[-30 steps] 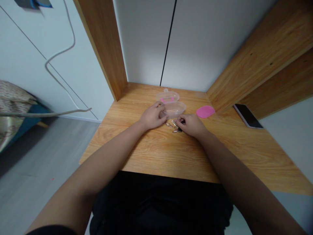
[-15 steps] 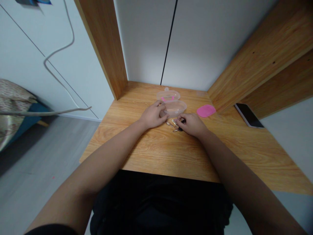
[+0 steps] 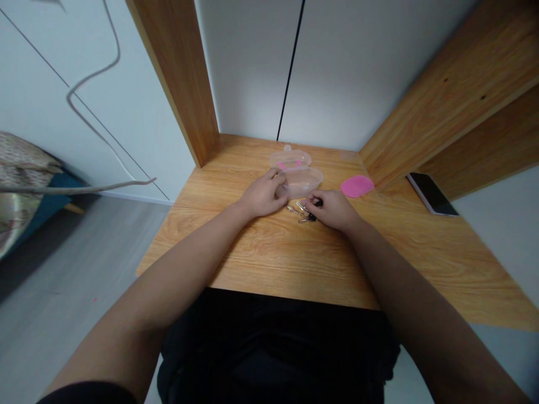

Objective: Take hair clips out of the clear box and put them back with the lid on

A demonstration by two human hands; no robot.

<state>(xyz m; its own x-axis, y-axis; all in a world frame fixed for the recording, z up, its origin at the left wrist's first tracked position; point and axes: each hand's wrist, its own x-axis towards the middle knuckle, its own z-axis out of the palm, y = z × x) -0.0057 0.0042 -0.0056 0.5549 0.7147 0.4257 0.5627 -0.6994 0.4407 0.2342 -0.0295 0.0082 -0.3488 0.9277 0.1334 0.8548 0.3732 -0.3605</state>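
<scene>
A clear plastic hinged box lies open on the wooden desk (image 3: 269, 264), with its base (image 3: 305, 182) nearest me and its lid (image 3: 290, 159) beyond, showing a pink part. My left hand (image 3: 263, 195) holds the left end of the base, its thumb and fingers on the plastic. My right hand (image 3: 332, 210) is shut on a small black object (image 3: 316, 204), partly hidden by its fingers. Several small metal clips (image 3: 297, 210) lie on the wood between my hands, just in front of the box.
A pink oval pad (image 3: 357, 186) lies right of the box, and a smartphone (image 3: 432, 193) sits near the right edge. Wooden panels (image 3: 177, 73) and white doors (image 3: 248, 67) rise behind the desk. A grey cable (image 3: 84, 84) hangs at left.
The whole scene sits slightly higher in view, from a small head movement. My hands have barely moved, staying on the box and the black object.
</scene>
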